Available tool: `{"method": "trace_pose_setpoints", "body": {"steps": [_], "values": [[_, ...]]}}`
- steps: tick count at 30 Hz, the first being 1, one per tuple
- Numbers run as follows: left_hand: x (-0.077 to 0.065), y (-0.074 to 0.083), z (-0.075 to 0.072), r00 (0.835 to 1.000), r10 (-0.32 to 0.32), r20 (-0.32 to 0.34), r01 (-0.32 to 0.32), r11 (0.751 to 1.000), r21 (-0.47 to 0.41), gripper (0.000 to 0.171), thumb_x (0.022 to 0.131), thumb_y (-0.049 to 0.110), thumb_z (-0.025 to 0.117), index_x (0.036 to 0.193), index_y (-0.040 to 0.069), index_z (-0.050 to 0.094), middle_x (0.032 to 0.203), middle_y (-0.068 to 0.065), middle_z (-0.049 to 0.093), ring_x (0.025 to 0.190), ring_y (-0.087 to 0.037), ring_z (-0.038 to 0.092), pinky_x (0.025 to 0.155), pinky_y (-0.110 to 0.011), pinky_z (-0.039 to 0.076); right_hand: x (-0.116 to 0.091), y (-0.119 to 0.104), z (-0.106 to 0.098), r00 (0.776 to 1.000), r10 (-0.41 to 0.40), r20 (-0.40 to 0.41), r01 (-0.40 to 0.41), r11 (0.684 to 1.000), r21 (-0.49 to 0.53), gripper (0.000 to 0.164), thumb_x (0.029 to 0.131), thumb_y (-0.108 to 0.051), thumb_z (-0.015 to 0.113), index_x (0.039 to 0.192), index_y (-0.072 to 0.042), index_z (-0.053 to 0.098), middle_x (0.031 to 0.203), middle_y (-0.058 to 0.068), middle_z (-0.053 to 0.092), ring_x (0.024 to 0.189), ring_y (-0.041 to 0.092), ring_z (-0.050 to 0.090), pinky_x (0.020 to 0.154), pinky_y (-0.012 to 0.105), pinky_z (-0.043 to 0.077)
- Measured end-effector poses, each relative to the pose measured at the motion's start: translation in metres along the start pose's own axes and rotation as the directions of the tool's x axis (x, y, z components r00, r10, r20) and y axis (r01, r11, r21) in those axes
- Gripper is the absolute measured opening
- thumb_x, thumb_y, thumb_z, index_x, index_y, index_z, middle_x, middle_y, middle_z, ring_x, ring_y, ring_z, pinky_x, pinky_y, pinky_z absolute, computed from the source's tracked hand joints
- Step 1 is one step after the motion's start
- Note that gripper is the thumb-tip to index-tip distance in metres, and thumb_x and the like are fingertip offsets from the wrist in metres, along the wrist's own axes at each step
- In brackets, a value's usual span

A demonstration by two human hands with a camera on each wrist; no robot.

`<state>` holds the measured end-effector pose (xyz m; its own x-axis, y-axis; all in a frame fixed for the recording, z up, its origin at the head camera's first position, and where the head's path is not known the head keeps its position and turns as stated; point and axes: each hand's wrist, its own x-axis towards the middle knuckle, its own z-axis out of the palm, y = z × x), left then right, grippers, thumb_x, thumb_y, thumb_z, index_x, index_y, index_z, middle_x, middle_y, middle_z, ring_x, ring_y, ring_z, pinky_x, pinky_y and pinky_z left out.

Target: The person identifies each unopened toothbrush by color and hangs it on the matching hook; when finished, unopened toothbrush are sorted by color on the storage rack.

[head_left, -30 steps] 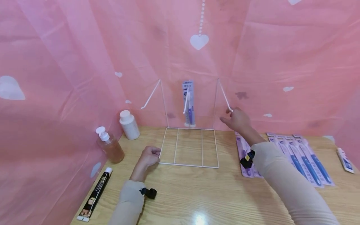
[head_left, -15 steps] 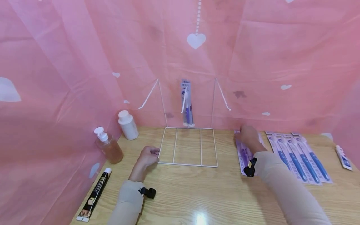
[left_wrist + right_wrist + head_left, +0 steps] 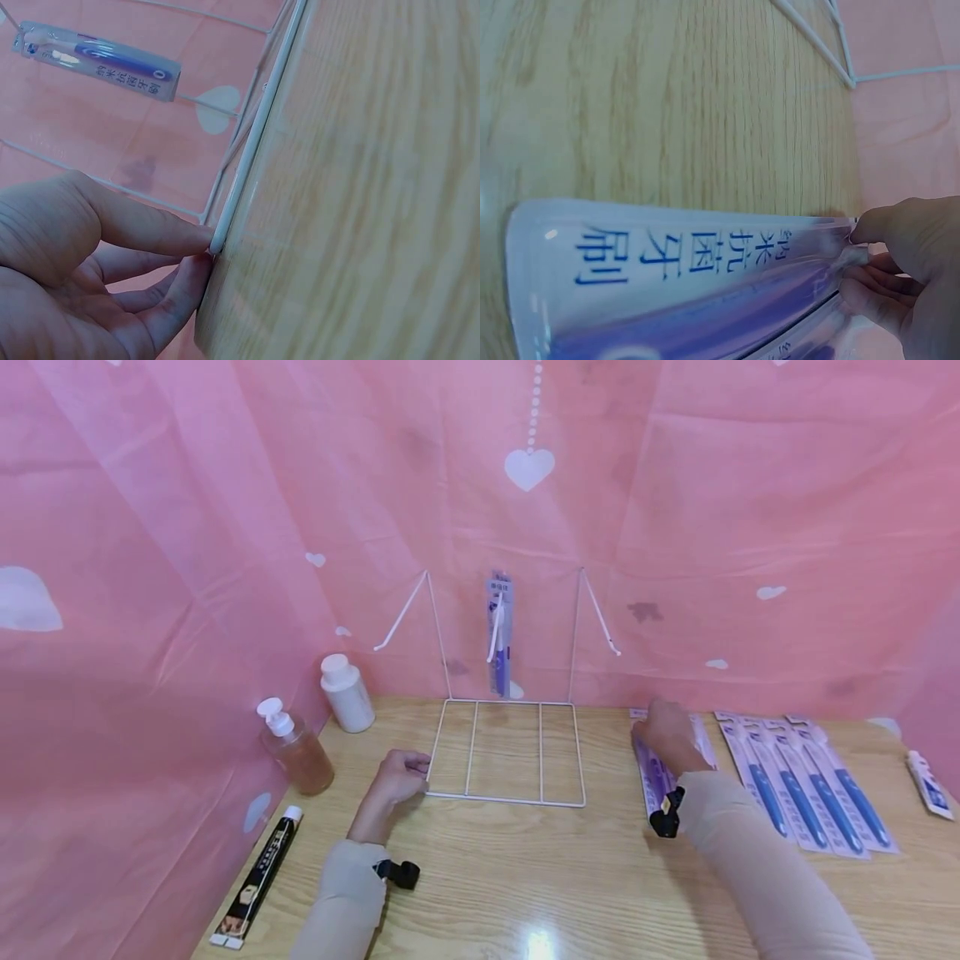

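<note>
At the left front corner of a white wire display rack [image 3: 541, 752], my left hand [image 3: 400, 777] pinches the base wire between thumb and fingers. A purple packaged toothbrush [image 3: 112, 64] hangs on the rack's middle hook; both outer hooks are bare. My right hand [image 3: 667, 735] is over the purple packaged toothbrushes lying right of the rack. In the right wrist view its thumb and fingers pinch the far end of one packaged toothbrush [image 3: 682, 262], which lies on the table beside another. The hand hides that end in the head view.
Several blue packaged toothbrushes [image 3: 810, 785] lie farther right, with a small white tube [image 3: 928, 785] beyond them. On the left stand a pump bottle [image 3: 298, 760] and a white bottle [image 3: 347, 695]. A black toothpaste tube [image 3: 258, 877] lies in front of them. Pink cloth [image 3: 712, 527] hangs behind.
My right hand has left the tip of the rack's right hook and come down to the purple toothbrushes. The hanging toothbrush has turned slightly. My left hand stays at the rack corner.
</note>
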<state>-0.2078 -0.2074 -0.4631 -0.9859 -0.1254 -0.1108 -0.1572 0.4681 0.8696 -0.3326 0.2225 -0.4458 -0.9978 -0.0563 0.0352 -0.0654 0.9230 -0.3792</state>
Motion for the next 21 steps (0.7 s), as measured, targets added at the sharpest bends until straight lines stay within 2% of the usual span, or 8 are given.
{"method": "trace_pose_setpoints", "body": {"steps": [4,10,17,21], "values": [[0.0,0.0,0.001,1.0,0.003,-0.002,-0.003,1.0,-0.001,0.048,0.065,-0.022,0.066,0.111,-0.01,0.068,0.093,-0.014,0.064,0.087,-0.025,0.059,0.075,-0.033,0.052,-0.001,0.001,-0.002,1.0,-0.011,0.01,0.011,1.0,-0.005,0.018,0.083,-0.01,0.062,0.086,0.006,0.054,0.071,0.016,0.056,0.061,0.027,0.053,0.052,0.035,0.044],[0.0,-0.001,0.002,1.0,-0.002,-0.008,0.002,1.0,-0.005,0.049,0.064,-0.022,0.065,0.111,-0.01,0.068,0.093,-0.014,0.064,0.086,-0.025,0.06,0.074,-0.032,0.053,-0.005,-0.004,-0.012,0.994,-0.103,-0.024,0.102,0.994,-0.039,0.014,0.081,-0.007,0.06,0.074,0.003,0.054,0.066,0.014,0.055,0.06,0.028,0.051,0.056,0.039,0.045],[0.0,-0.001,0.002,1.0,0.006,-0.007,-0.006,1.0,-0.008,0.05,0.063,-0.022,0.064,0.112,-0.01,0.068,0.094,-0.015,0.064,0.087,-0.026,0.06,0.075,-0.033,0.052,-0.007,-0.027,-0.037,0.975,-0.175,-0.134,0.176,0.984,-0.004,0.03,0.082,-0.005,0.058,0.058,-0.007,0.042,0.053,0.004,0.043,0.048,0.021,0.043,0.046,0.032,0.034],[0.0,-0.002,0.001,1.0,0.01,-0.002,-0.01,1.0,-0.016,0.05,0.063,-0.022,0.064,0.112,-0.011,0.067,0.093,-0.015,0.065,0.086,-0.026,0.06,0.074,-0.033,0.053,-0.009,-0.044,-0.05,0.957,-0.196,-0.215,0.207,0.978,0.029,0.031,0.082,-0.007,0.057,0.057,-0.009,0.039,0.05,0.002,0.038,0.045,0.018,0.038,0.043,0.031,0.03]]}}
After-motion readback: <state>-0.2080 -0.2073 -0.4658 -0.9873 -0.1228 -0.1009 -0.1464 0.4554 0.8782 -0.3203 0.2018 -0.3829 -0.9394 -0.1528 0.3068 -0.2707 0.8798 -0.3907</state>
